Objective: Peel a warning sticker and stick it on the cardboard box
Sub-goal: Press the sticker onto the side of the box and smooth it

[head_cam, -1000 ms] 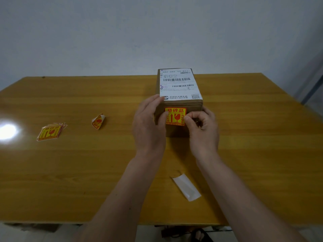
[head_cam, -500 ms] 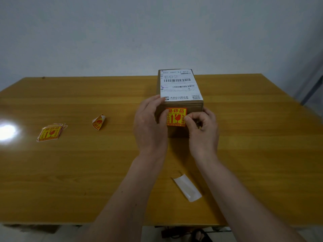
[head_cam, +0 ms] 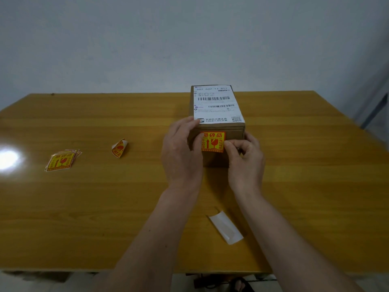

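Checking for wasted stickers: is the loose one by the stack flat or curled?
Curled: the loose sticker arches off the table, white backing showing.

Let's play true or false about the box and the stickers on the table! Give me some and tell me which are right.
1. The warning sticker is on the cardboard box's near side. True.
2. The shipping label is on the box's top. True.
3. The stack of stickers lies right of the box. False: left.
4. The white backing paper is on top of the box. False: on the table, near the person.
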Demonstrator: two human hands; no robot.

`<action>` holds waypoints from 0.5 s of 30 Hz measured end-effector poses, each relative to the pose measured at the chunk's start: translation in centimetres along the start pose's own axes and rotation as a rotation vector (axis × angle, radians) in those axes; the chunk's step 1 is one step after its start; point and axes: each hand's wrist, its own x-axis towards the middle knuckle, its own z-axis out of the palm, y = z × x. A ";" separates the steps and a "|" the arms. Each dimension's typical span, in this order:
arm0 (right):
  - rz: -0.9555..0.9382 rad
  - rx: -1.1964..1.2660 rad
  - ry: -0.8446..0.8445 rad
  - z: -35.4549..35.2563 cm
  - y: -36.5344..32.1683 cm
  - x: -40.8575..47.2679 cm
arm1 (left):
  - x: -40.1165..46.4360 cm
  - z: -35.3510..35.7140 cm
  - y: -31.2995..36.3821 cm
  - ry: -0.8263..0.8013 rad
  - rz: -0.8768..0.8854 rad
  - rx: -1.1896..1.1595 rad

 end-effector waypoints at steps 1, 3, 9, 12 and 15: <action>-0.002 -0.002 -0.002 0.0 0.0 0.0 | 0.0 0.0 0.0 0.002 0.001 0.001; -0.005 0.002 -0.001 0.0 0.3 0.1 | 0.0 0.0 0.0 0.003 -0.006 -0.002; 0.021 0.043 0.076 -0.4 0.9 0.3 | 0.1 0.2 0.0 0.008 -0.012 -0.010; 0.040 0.119 0.117 -1.0 0.7 0.3 | 0.0 0.3 -0.1 0.008 -0.017 -0.010; -0.068 0.067 0.090 -1.2 -0.2 0.0 | -0.1 0.3 -0.2 0.004 -0.015 -0.016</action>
